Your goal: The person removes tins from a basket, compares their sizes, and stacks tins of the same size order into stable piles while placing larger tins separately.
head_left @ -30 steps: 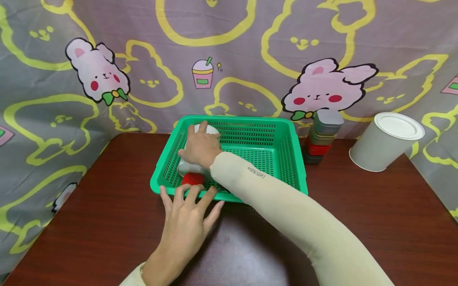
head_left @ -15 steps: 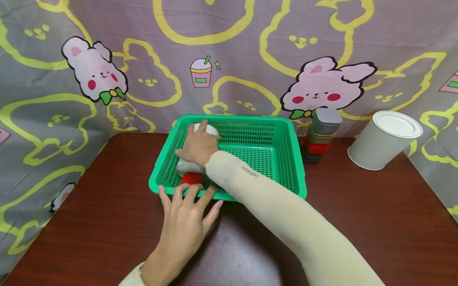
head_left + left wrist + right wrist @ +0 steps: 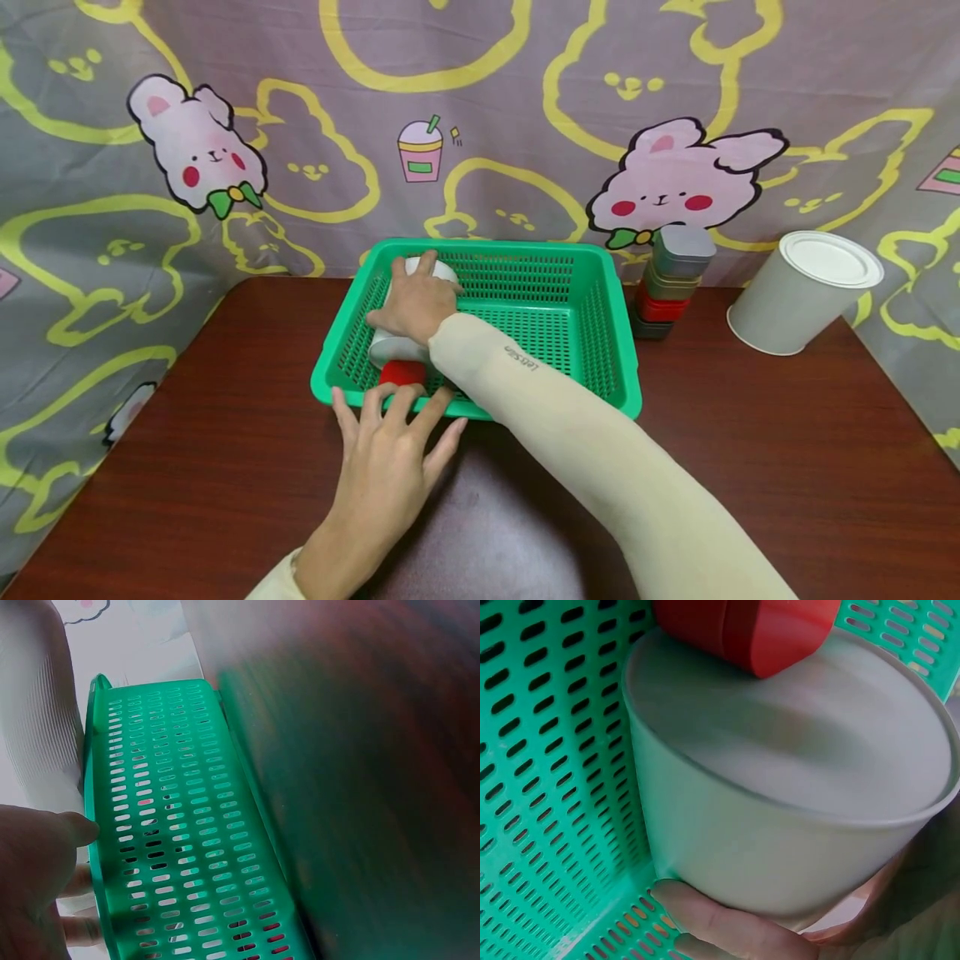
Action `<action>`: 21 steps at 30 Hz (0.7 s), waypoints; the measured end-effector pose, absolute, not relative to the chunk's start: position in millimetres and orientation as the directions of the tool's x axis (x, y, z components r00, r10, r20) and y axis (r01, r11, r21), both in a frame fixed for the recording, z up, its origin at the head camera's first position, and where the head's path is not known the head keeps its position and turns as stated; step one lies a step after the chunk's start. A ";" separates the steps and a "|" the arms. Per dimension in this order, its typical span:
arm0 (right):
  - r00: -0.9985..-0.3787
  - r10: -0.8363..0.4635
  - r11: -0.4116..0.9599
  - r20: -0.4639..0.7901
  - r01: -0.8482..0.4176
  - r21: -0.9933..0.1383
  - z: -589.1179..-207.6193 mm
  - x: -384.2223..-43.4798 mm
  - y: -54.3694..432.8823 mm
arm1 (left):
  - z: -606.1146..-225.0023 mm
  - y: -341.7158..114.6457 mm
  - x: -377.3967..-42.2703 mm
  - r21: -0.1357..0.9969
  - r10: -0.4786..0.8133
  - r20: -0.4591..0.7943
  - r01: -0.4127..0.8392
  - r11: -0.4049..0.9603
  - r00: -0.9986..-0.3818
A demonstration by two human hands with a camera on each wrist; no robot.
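Inside the green plastic basket (image 3: 543, 329) a white canister (image 3: 390, 346) lies on its side along the left wall. My right hand (image 3: 416, 304) spreads over it and grips its sides; the right wrist view shows fingers (image 3: 727, 926) bent along the canister's wall. A red tin (image 3: 402, 373) sits at the canister's near end, touching or almost touching it. My left hand (image 3: 382, 458) rests at the basket's front rim. Several of its fingertips reach over the rim beside the red tin, while the thumb stays outside. The right forearm hides part of the basket's front.
Right of the basket stands a stack of small square tins (image 3: 667, 283) in grey, gold, red and dark. Farther right is a large lidded white can (image 3: 802, 292). A patterned curtain (image 3: 480, 125) hangs behind the dark wooden table (image 3: 172, 467).
The view has shifted slightly. Both hands hold nearly the same places, and the canister and red tin show no clear movement in the basket.
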State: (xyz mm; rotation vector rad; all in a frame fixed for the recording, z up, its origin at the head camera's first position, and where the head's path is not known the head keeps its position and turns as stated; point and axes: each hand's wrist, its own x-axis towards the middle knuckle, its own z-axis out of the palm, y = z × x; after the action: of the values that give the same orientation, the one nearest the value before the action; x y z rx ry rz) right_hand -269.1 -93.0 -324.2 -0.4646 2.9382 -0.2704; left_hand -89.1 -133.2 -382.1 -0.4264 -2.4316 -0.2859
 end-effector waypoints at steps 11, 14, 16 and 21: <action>-0.945 -0.308 0.934 -0.109 -0.278 -0.224 -322.9 -269.9 -93.7 | -381.6 -134.7 -88.5 0.098 0.230 0.631 0.370 0.924 -0.741; -0.944 -0.314 0.930 -0.101 -0.285 -0.230 -323.1 -270.3 -92.8 | -381.1 -134.5 -88.2 0.099 0.228 0.631 0.369 0.924 -0.741; -0.943 -0.319 0.927 -0.094 -0.290 -0.238 -323.4 -270.5 -91.7 | -381.2 -134.4 -88.1 0.100 0.226 0.633 0.367 0.925 -0.740; -0.943 -0.323 0.920 -0.080 -0.293 -0.259 -324.1 -271.2 -88.5 | -382.2 -133.6 -87.8 0.096 0.225 0.641 0.368 0.925 -0.733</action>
State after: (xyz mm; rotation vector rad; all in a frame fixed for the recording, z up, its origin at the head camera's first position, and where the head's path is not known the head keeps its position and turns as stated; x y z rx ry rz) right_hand -271.2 -88.5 -324.1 -0.4759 2.9591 -0.3712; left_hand -87.8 -133.6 -382.2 -0.4200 -2.4205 -0.2853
